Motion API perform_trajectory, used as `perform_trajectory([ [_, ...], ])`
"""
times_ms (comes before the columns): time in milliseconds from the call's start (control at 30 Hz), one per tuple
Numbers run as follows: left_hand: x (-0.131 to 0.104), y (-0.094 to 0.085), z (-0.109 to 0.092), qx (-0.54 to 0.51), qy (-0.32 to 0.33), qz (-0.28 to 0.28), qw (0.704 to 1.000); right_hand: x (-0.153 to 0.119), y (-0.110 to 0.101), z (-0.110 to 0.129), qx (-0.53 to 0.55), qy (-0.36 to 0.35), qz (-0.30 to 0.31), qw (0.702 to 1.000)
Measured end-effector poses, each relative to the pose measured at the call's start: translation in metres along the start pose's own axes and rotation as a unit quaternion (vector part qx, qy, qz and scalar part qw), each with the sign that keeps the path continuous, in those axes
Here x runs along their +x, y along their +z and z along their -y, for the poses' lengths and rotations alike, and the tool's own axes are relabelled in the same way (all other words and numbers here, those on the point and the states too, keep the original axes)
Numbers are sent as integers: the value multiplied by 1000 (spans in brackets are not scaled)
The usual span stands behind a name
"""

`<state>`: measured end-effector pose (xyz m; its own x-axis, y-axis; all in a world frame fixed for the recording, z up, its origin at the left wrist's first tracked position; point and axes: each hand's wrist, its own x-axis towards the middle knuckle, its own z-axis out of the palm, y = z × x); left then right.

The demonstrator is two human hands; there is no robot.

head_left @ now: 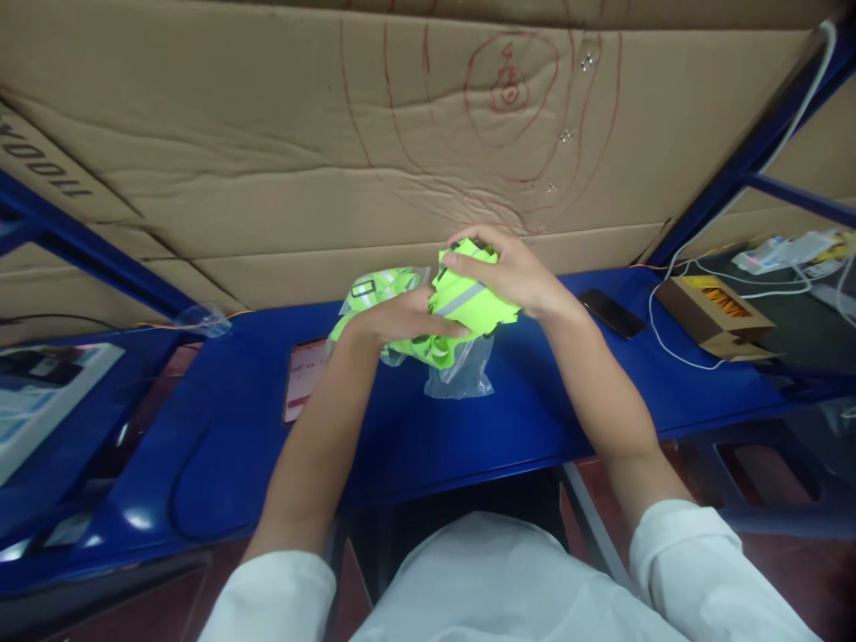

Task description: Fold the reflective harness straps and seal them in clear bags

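Between my two hands is a folded bundle of neon yellow-green reflective straps (pixel 472 299) with a grey stripe across it. My left hand (pixel 407 319) grips its lower left side, thumb along the bottom. Around its top and right side curls my right hand (pixel 505 267). Below the bundle a clear plastic bag (pixel 461 379) lies on the blue table (pixel 428 437). Behind my left hand rests a clear bag of similar neon straps (pixel 384 283) with a black buckle showing; my wrist hides part of it.
A phone or tablet with a lit screen (pixel 306 379) lies left of my left forearm. Beyond my right wrist are a dark phone (pixel 613 313), a white cable (pixel 659 330) and an open cardboard box (pixel 715 316) with orange contents. Marked cardboard (pixel 267 134) walls off the back.
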<state>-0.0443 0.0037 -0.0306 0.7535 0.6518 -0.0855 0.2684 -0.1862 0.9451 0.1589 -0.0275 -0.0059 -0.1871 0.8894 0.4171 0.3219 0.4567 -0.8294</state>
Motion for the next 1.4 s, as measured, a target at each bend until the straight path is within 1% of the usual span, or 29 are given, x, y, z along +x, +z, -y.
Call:
perform_trajectory([
  [67, 0, 5, 0, -55, 25, -24, 998, 5, 2, -9, 61, 55, -3, 997],
  [100, 0, 6, -1, -74, 39, -30, 996, 7, 3, -12, 68, 65, -20, 995],
  [133, 0, 7, -2, -88, 50, -35, 994, 8, 3, -15, 54, 58, -52, 996],
  [200, -1, 7, -4, -103, 55, -47, 992, 8, 3, -15, -21, 2, -129, 991],
  [233, -1, 7, -5, -104, 47, -52, 992, 6, 2, -12, -63, -29, -150, 986],
  [267, -2, 7, -7, -102, 37, -57, 993, 4, 1, -9, -97, -50, -150, 983],
  [300, -2, 7, -9, -95, 27, -62, 993, 0, 0, -4, -120, -59, -129, 983],
  [400, -1, 10, -12, -55, 19, -87, 995, -11, -2, 7, -149, -43, -12, 988],
  [433, 0, 11, -12, -36, 24, -101, 994, -14, -2, 8, -162, -38, 15, 986],
  [467, 1, 12, -12, -18, 27, -112, 993, -16, -1, 8, -174, -36, 28, 984],
  [500, 2, 13, -12, -7, 28, -117, 993, -16, 0, 6, -185, -37, 30, 982],
  [567, 3, 13, -9, -15, 24, -102, 994, -14, 1, 1, -193, -53, 13, 980],
  [633, 5, 13, -7, -73, 28, -81, 994, -9, 1, -4, -183, -75, -5, 980],
  [733, 7, 14, -4, -189, 34, -50, 980, -2, -3, -6, -164, -93, -14, 982],
  [800, 9, 18, -4, -214, 20, -23, 976, -1, -5, -2, -155, -100, -10, 983],
  [867, 11, 21, -5, -200, 11, -20, 979, -3, -5, 2, -147, -103, -1, 984],
  [933, 11, 20, -6, -177, 17, -39, 983, -5, -4, 6, -139, -97, 1, 986],
  [1033, 8, 11, -6, -100, 19, -57, 993, -5, 0, 8, -129, -76, -1, 989],
  [1100, 5, 3, -5, -41, 15, -55, 998, -4, 2, 6, -118, -62, 1, 991],
  [1167, 2, -3, -4, -5, 9, -54, 999, -2, 3, 3, -99, -45, 5, 994],
  [1300, 0, -3, -7, 13, -12, -65, 998, 0, 6, -4, -41, 1, 15, 999],
  [1400, 2, -3, -7, 6, -36, -94, 995, 3, 8, -7, 18, 22, 10, 1000],
])
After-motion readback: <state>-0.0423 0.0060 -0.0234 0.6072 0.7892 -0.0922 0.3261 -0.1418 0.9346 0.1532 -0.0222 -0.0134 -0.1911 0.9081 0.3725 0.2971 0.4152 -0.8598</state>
